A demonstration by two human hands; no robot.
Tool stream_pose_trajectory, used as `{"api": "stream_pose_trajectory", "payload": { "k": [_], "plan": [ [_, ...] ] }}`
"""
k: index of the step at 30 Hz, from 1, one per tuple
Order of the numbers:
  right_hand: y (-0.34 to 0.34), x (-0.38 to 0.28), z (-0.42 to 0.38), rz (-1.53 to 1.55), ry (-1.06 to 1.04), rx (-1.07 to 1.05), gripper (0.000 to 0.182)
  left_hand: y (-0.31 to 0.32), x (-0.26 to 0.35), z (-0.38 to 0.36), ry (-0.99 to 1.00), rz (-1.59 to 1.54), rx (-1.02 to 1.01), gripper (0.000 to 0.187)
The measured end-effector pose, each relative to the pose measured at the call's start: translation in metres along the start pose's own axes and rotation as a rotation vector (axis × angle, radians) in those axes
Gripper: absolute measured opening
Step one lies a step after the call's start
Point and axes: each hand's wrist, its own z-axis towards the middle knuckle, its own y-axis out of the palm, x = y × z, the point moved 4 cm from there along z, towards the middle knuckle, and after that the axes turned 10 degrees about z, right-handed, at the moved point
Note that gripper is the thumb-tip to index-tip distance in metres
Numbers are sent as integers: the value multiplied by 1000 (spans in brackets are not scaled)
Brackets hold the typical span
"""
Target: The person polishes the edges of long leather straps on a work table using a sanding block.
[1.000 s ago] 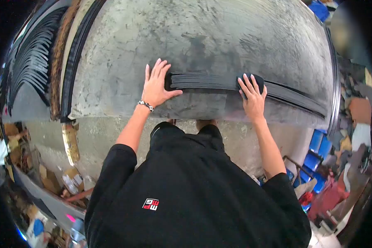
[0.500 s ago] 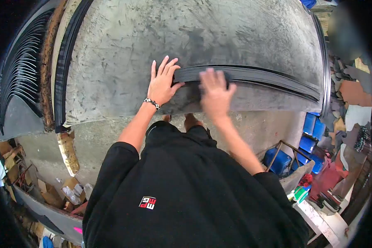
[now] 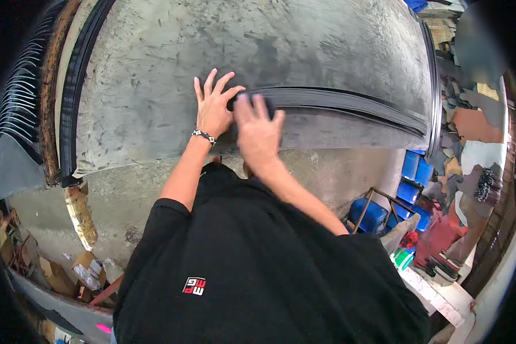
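Note:
A stack of long, thin black strips (image 3: 338,101) lies in a slight curve on the grey, scuffed table (image 3: 172,51). At the stack's left end, my left hand (image 3: 213,109) presses down with fingers spread, thumb and forefinger right by the strip ends. My right hand (image 3: 259,132), blurred by motion, lies over the same end, close beside the left. Beneath its fingers shows a small dark object (image 3: 270,108), moving with the hand; I cannot tell what it is.
Bundled black strips (image 3: 77,86) line the table's left edge, and more (image 3: 433,86) hang along the right. Fanned dark sheets (image 3: 20,97) are at far left. Blue containers (image 3: 368,214) stand at lower right, near a heap of coloured scraps (image 3: 476,123). Cardboard boxes (image 3: 57,275) lie lower left.
My right hand has slid left along the strips to their left end, the dark object with it. My left hand stays at that end, fingers spread wider. The view has shifted slightly.

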Motion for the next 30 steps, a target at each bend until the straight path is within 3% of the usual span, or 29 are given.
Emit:
{"api": "stream_pose_trajectory", "payload": {
  "k": [1, 3, 5, 7, 9, 11, 12, 13, 16, 18, 19, 20, 21, 22, 23, 25, 28, 30],
  "plan": [
    [8, -11, -3, -39, -74, -16, 52, 8, -4, -1, 40, 103, 41, 61],
    [-1, 24, -5, 35, -109, -47, 45, -5, 1, 4, -13, -29, -17, 61],
    [-28, 81, -2, -89, 68, -145, 49, -23, 6, 8, -80, -189, -98, 62],
    [-22, 166, -14, -108, 344, -24, 44, -21, 7, 7, -86, -190, -107, 64],
    [-23, 154, -1, -242, 405, -18, 44, -24, 7, 7, -90, -191, -129, 62],
    [-25, 68, 21, -119, 288, -154, 49, -24, 5, 7, -91, -181, -125, 60],
    [-8, 21, 20, -140, 153, -95, 49, -22, 5, 6, -83, -181, -127, 58],
    [4, -7, 18, -160, 15, -37, 50, 4, -4, 1, -26, -27, 0, 56],
    [-8, 32, 13, -134, -55, 30, 47, -4, -1, 0, -57, -82, -87, 57],
    [-19, 107, 8, -165, 196, -27, 47, -21, 5, 7, -98, -228, -102, 58],
    [-23, 148, 9, -198, 440, -168, 48, -23, 6, 9, -104, -220, -101, 58],
    [-33, 160, 12, -309, 450, 2, 50, -24, 6, 6, -112, -212, -107, 58],
    [-25, 165, 13, -268, 523, -36, 54, -26, 7, 5, -109, -203, -117, 58],
    [-10, 152, 8, -231, 429, -82, 54, -26, 6, 8, -101, -194, -120, 58],
    [-25, 89, 22, -196, 334, -121, 55, -22, 4, 11, -89, -157, -102, 57],
    [9, 6, 23, -125, 92, -31, 52, -11, 2, 7, -65, -90, -80, 55],
    [2, 36, 19, -35, -49, 20, 50, -23, 5, 7, -86, -164, -112, 56],
    [-19, 107, 16, -129, 178, -74, 51, -21, 5, 8, -87, -192, -104, 59]
  ]
}}
